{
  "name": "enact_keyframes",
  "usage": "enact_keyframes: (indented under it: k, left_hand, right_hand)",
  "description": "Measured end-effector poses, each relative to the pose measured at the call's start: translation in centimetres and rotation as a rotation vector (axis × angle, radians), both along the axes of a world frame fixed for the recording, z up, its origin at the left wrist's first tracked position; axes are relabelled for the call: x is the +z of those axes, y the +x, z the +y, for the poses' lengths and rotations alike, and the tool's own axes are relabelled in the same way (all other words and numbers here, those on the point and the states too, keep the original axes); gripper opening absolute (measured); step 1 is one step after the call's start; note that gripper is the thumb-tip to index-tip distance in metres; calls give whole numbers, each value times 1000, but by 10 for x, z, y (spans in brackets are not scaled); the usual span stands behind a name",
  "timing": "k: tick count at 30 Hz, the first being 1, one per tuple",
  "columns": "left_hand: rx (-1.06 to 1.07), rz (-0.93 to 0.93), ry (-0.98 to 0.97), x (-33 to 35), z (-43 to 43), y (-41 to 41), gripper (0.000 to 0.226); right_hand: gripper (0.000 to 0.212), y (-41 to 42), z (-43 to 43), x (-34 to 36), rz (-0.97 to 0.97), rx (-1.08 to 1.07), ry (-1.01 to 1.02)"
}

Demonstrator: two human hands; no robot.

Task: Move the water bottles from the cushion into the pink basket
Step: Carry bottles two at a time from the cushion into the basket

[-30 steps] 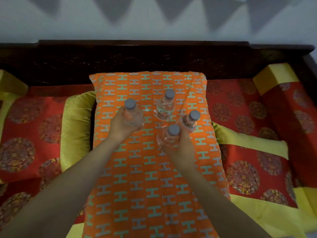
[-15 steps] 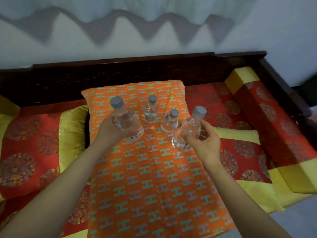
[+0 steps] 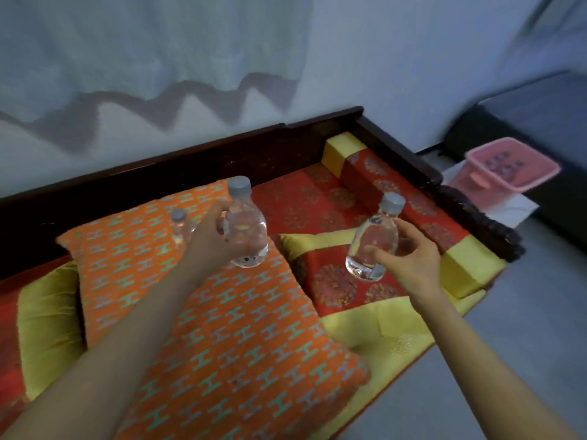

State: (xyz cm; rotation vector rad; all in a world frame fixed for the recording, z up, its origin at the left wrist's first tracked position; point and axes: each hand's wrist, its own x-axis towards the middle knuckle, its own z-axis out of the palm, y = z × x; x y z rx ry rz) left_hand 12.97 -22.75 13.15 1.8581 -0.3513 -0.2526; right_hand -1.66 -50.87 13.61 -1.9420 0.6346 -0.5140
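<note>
Lifted from the cushion (image 3: 222, 312) and carried rightward, one bottle (image 3: 246, 236) is gripped by the left hand (image 3: 209, 239), a second bottle (image 3: 373, 246) by the right hand (image 3: 409, 265). The pink basket (image 3: 508, 173) has been brought into view, well apart.

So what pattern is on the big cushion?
The cushion is orange with teal and grey H shapes; the head view shows it best.

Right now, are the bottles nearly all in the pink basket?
Not yet. Dark shapes sit in the pink basket, too blurry to name. The left hand grips the left bottle, the right hand the right bottle, both in the air. A third bottle waits on the cushion.
</note>
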Motion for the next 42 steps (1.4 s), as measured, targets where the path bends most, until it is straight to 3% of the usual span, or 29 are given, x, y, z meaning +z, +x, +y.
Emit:
enact_keyframes:
  k: [4,20,37,42]
  left_hand:
    - [-71,-17,-17,15,-83,-34,63]
    - [-299,34,-114,35,-402,-173,60]
    - [-389,30,8,17,-668,-126,66]
    - [-359,82,1,5,-745,-107,79]
  right_hand:
    - [66,-61,-71,19,-13,-93,-27]
    - [66,-246,-331,67,-100,-337,-67]
    - [59,-232,-577,50,-78,-422,-23]
    - [61,-226,-647,53,-68,-425,-39]
